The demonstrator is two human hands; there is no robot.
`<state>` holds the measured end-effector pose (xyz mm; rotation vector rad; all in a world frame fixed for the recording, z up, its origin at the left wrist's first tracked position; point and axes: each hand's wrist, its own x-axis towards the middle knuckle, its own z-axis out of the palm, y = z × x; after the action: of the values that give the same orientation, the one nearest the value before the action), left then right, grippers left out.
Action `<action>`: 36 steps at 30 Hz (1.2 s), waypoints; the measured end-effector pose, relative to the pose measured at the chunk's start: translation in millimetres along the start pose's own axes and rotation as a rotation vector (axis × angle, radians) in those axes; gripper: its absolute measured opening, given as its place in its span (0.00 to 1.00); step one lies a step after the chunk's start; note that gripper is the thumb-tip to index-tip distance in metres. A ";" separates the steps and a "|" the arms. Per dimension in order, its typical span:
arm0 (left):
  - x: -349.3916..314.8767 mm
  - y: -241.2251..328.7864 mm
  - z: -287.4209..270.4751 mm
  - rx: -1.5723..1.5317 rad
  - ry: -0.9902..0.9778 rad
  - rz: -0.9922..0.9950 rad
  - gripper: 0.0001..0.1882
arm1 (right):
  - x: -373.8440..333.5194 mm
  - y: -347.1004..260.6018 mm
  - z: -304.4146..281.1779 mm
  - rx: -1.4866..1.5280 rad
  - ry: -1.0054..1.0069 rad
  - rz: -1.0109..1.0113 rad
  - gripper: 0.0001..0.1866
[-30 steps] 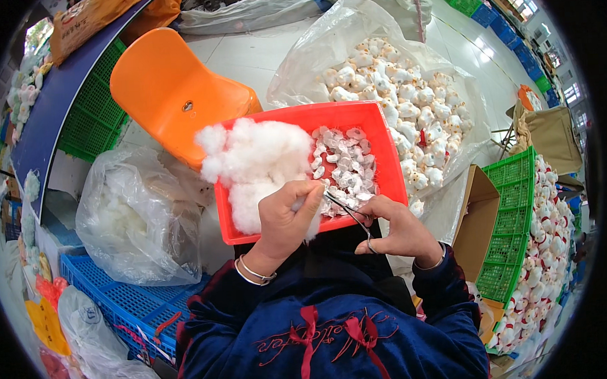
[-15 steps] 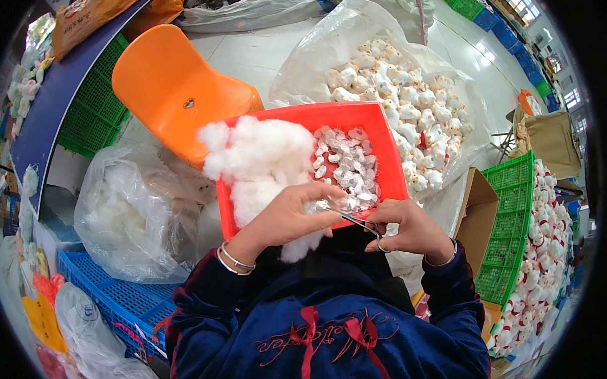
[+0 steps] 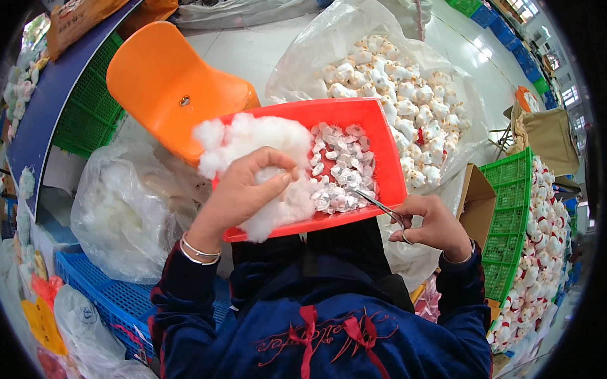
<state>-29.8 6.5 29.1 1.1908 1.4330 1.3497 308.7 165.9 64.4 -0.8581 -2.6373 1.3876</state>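
A red tray (image 3: 391, 161) rests at my lap, with a heap of white fluffy stuffing (image 3: 275, 134) on its left and many small white-and-silvery pieces (image 3: 348, 162) on its right. Over the stuffing, my left hand (image 3: 253, 184) has its thumb and index fingertips almost together in a pinch. Whatever lies between them does not show clearly. My right hand (image 3: 428, 224), at the tray's near right corner, grips a slim pair of metal forceps (image 3: 383, 208) by the finger rings. Their tip reaches over the small pieces.
Beyond the tray stands an orange chair (image 3: 173, 84). A clear bag (image 3: 407, 106) full of small white stuffed pieces lies at the far right. To the left are a plastic bag (image 3: 127, 212) of stuffing and a blue crate (image 3: 113, 283); a cardboard box (image 3: 476, 200) and green crate (image 3: 509, 226) stand right.
My left hand has moved left from the forceps' tip to the stuffing. My right hand has shifted right and slightly down, still holding the forceps. Stuffing no longer hangs below the tray's near edge.
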 end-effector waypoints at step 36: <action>9.6 14.8 48.7 0.169 -0.260 0.223 0.03 | 11.2 -34.2 -17.6 -0.177 -0.155 -0.063 0.16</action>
<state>16.9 26.4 39.6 1.6131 1.2753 1.1832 288.7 169.2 99.0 -0.7007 -2.9124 1.2697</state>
